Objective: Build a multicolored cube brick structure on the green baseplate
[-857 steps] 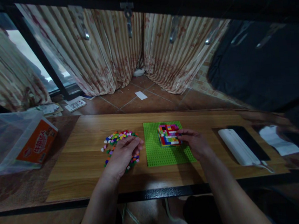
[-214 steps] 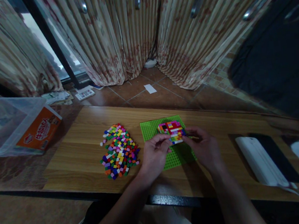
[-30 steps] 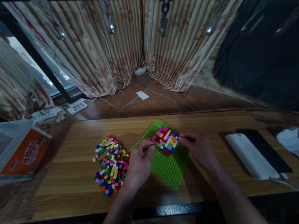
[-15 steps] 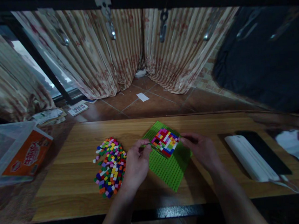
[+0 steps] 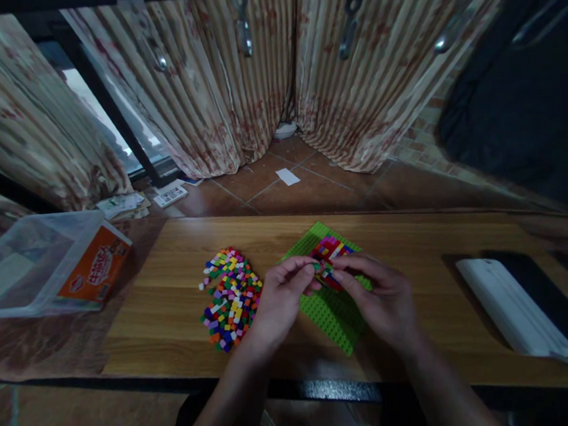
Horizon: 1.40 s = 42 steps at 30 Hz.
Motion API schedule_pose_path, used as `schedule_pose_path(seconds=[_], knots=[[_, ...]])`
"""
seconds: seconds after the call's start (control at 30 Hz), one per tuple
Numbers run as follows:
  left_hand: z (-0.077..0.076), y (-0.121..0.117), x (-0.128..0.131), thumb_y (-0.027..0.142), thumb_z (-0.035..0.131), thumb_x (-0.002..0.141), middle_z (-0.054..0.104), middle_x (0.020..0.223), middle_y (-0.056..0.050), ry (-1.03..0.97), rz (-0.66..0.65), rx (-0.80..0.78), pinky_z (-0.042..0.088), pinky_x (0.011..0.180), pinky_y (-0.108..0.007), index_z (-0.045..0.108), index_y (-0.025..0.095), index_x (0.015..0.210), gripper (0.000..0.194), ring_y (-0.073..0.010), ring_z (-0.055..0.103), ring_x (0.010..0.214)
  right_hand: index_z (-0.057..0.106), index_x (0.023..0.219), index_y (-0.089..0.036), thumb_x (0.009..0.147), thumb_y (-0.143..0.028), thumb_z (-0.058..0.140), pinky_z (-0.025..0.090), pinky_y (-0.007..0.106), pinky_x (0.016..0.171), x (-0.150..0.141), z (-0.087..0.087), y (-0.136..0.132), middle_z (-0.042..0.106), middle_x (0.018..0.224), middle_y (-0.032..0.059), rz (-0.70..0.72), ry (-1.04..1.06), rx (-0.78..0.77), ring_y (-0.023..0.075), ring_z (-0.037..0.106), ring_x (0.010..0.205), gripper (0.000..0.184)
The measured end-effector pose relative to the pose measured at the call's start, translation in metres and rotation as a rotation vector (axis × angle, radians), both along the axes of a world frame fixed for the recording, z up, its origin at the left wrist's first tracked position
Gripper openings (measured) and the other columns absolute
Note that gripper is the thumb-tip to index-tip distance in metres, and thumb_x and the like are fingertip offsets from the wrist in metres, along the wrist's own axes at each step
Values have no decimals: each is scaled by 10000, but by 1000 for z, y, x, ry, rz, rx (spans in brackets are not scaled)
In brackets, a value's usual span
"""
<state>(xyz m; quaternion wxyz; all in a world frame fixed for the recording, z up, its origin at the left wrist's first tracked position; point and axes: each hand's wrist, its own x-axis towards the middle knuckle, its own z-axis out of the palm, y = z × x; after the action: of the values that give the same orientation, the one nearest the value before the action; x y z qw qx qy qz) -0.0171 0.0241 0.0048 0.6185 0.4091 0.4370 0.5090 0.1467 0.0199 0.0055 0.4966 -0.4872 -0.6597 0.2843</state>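
The green baseplate [image 5: 335,322] lies turned on the wooden table, and a patch of many-coloured toy bricks [image 5: 331,245] covers its middle. Over this patch my two hands meet. My left hand [image 5: 287,300] is closed, pinching a small green brick [image 5: 316,266] between thumb and index finger. Close beside it, my right hand [image 5: 380,297] has its thumb and fingers drawn together; what sits between them is too small and covered to make out. The hands hide much of the brick patch. Left of my left hand spreads a heap of loose small bricks [image 5: 234,295].
A clear plastic box [image 5: 42,263] with an orange label stands beyond the table's left end. On the right of the wooden table [image 5: 153,319] lie a white device [image 5: 511,305] with a cord and a dark flat object [image 5: 548,301]. Curtains [image 5: 233,97] hang behind.
My hands have come together over the brick patch, from its left and right sides. The view has turned a little, so the whole scene sits further right.
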Motion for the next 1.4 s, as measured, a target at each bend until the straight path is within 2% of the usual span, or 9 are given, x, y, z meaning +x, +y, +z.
schedule_pose_path(seconds=[0.2,0.33,0.4,0.47,0.57,0.67,0.83,1.17,1.4], knots=[[-3,-2,2,369,715,770,625,685,-11,-135,-122,-71,409,625,-239,705,158,798,213,-110,551,627,752,994,-305,879,-296,655,532,351,871,-7,2,-1,747,998,20,62,-96,72,188,682,957,150],[-2,-3,3,400,711,772,629,693,-10,-115,-137,-92,406,617,-239,700,159,787,242,-108,551,618,765,935,-307,868,-342,659,541,374,859,-2,0,-1,743,967,25,41,-100,48,203,684,935,130],[-1,-2,3,408,698,779,674,770,-26,-68,-89,-93,411,616,-239,711,161,820,251,-106,557,626,767,903,-299,847,-360,672,549,373,833,8,1,2,738,963,30,-19,-79,23,207,683,916,126],[-1,0,1,401,690,779,705,836,-39,-4,-2,-96,415,610,-237,717,160,834,249,-107,561,633,765,871,-275,814,-379,695,556,361,785,24,1,6,735,946,38,-138,-37,-18,205,681,874,137],[0,3,-2,367,694,764,707,801,-29,56,107,-111,420,600,-232,715,159,795,211,-107,557,626,756,822,-228,738,-418,747,554,334,695,47,0,12,736,857,44,-312,13,-139,197,676,773,208],[0,4,-2,328,700,747,700,768,-18,56,123,-121,429,607,-230,716,158,764,171,-105,559,625,752,791,-206,692,-437,764,535,316,649,58,-5,14,733,806,46,-331,-1,-258,186,663,714,251],[0,4,0,312,692,737,684,742,-12,68,84,-114,442,621,-242,721,162,776,158,-113,560,628,753,769,-194,677,-439,755,481,302,594,50,-12,16,725,812,59,-275,-59,-301,174,625,660,262],[1,4,-1,296,672,747,679,754,-18,120,58,-98,448,631,-252,706,158,790,148,-117,556,630,734,738,-190,680,-413,733,447,290,593,43,-14,24,706,739,44,-330,-115,-288,161,588,623,231],[-1,5,-2,281,676,741,664,717,-9,120,53,-79,436,626,-244,705,149,778,140,-115,554,624,705,724,-179,582,-473,782,451,297,574,42,-16,30,699,682,46,-352,-11,-348,172,600,598,336]])
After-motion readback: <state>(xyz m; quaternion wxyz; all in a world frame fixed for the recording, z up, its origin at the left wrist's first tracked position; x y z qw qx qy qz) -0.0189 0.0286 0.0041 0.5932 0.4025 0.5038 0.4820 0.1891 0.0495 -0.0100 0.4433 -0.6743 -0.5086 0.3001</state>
